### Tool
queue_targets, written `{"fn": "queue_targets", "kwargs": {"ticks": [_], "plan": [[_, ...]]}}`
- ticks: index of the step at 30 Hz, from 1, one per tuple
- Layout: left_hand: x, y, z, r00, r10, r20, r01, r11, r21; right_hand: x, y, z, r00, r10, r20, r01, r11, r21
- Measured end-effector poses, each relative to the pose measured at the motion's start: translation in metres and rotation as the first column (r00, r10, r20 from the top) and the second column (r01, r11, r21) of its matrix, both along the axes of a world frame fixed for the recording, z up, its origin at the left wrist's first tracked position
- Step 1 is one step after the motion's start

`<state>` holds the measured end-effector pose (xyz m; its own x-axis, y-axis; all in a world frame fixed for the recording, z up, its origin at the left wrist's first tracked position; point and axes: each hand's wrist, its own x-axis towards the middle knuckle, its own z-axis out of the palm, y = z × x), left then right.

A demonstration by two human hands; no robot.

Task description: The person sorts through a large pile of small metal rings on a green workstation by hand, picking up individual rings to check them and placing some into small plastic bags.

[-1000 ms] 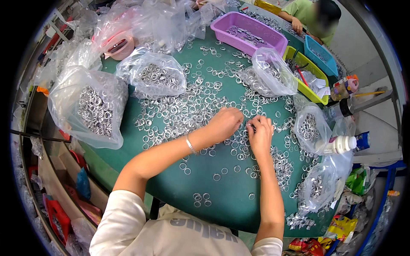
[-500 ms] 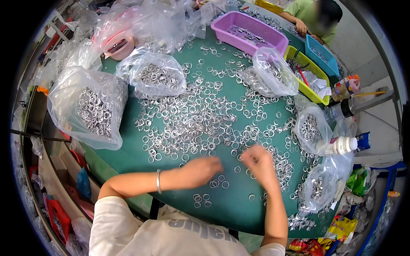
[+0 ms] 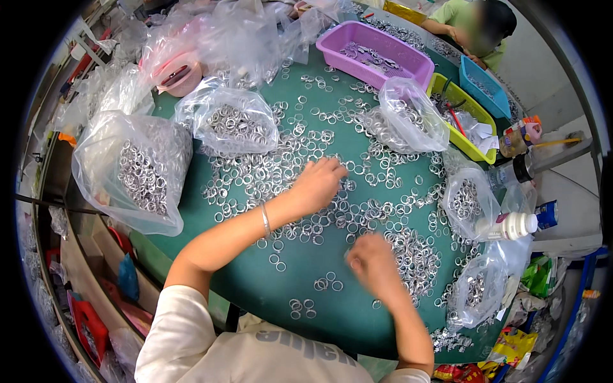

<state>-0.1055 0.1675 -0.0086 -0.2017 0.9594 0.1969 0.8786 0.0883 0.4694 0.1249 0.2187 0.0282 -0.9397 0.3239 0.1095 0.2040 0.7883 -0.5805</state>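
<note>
Loose silver metal rings (image 3: 255,191) are spread in a wide heap across the green table (image 3: 268,306). Over the heap's right part, my left hand (image 3: 317,184) rests with its fingers bent down among the rings; whatever is under the fingertips is hidden. My right hand (image 3: 375,263) is beside a denser pile of rings (image 3: 418,258), slightly blurred, its thumb and fingers drawn together; I cannot make out what they hold. Nearer to me lie two small groups of rings, one cluster (image 3: 329,281) in front of the right hand and another (image 3: 302,309) by the table's near edge.
Clear plastic bags of rings stand at left (image 3: 143,175), back (image 3: 236,121) and right (image 3: 469,198). Purple (image 3: 377,54), yellow-green (image 3: 463,118) and blue (image 3: 483,89) baskets line the far right. A white bottle (image 3: 514,226) lies at the right edge. Another person (image 3: 476,32) sits beyond.
My left hand has moved away from me onto the ring heap. The right hand has shifted a little nearer to me and left. The whole view has tilted slightly.
</note>
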Motion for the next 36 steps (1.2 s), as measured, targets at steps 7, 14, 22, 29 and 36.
{"fn": "queue_targets", "kwargs": {"ticks": [7,14,22,29,36], "plan": [[-0.001,0.002,-0.005,0.999,0.004,0.045,-0.005,1.0,0.029,0.01,-0.029,0.005,0.999,0.04,0.015,-0.036,0.973,-0.228],[-0.006,0.01,-0.001,0.998,-0.007,0.058,0.009,1.0,-0.024,-0.083,0.055,-0.038,0.933,-0.256,-0.252,0.308,0.933,0.189],[0.01,0.007,-0.001,0.996,-0.08,-0.032,0.082,0.995,0.054,-0.065,0.06,-0.049,0.939,-0.275,-0.208,0.308,0.94,0.145],[0.018,0.023,0.002,0.885,-0.292,0.363,0.236,0.953,0.191,-0.052,0.056,-0.038,0.88,-0.448,-0.157,0.334,0.82,-0.465],[0.041,0.004,0.035,0.822,-0.034,0.568,0.109,0.989,-0.098,-0.034,0.041,-0.026,0.855,-0.482,-0.191,0.247,0.703,-0.666]]}}
